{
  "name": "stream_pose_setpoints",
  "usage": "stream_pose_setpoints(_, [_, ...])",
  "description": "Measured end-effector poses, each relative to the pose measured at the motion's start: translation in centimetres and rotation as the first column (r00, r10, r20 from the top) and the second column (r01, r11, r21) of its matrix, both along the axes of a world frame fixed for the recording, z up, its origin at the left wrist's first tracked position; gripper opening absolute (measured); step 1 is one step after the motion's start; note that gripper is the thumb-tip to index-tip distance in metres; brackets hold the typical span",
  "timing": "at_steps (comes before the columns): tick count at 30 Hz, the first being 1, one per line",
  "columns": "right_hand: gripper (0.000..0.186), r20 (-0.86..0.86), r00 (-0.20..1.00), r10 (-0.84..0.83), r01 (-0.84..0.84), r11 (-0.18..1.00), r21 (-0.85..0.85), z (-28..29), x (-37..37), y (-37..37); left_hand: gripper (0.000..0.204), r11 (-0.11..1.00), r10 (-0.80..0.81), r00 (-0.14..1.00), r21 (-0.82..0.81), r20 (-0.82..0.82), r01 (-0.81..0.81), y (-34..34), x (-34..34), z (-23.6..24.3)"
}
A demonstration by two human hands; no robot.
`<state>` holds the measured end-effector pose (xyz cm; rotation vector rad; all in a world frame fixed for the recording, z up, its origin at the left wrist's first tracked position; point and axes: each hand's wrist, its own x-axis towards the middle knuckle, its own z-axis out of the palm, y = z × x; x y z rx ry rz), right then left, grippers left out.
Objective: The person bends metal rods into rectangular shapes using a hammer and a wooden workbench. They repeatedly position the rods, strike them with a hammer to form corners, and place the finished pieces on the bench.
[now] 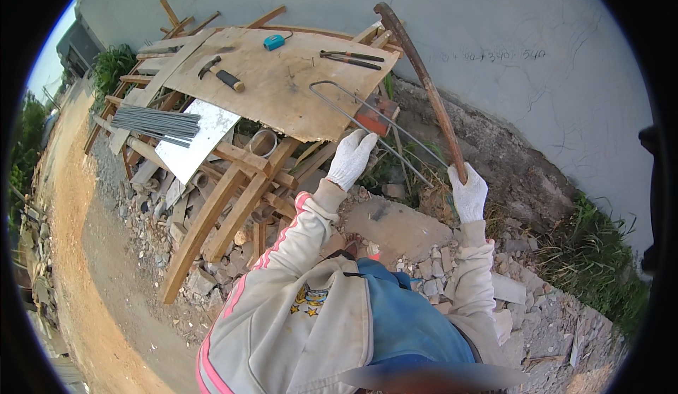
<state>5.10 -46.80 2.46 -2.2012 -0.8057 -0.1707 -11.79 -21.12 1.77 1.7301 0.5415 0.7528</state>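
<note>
My left hand (352, 159), in a white knit glove, pinches one leg of a U-shaped bent steel rod (342, 110) near the board's front edge. The rod's closed bend points to the far left, and its two legs run toward my right hand. My right hand (468, 192), also gloved, is wrapped round the lower end of a long rusty bar (431, 86). That bar stands steeply, its hooked tip up by the wall. One rod leg reaches close to the right glove; whether they touch, I cannot tell. A red block (376, 116) sits beneath the rod.
A worn plywood board (265, 101) bears a hammer (222, 74), pincers (352, 58) and a teal tape measure (274, 42). Thin grey rods (157, 123) lie on a white sheet (187, 161) at left. Timber beams (205, 228) jut toward me over rubble. A grey wall (508, 62) stands behind.
</note>
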Motion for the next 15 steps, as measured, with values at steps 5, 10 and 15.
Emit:
stream_pose_setpoints(5, [0.025,-0.009,1.000,0.026,-0.026,0.999,0.023,0.0,2.9,4.7,0.047,0.999,0.034,0.991,0.025,-0.131,-0.031,4.0,1.4,0.4])
stream_pose_setpoints(10, [0.029,-0.021,0.997,0.074,-0.075,0.996,-0.056,-1.9,6.2,9.0,0.052,0.964,0.158,0.924,0.258,-0.349,-0.067,7.8,2.0,0.7])
stream_pose_setpoints(15, [0.031,-0.126,0.988,0.088,-0.109,0.980,-0.168,-3.2,6.6,11.9,0.040,0.929,0.277,0.943,0.303,-0.185,-0.213,10.8,1.9,0.6])
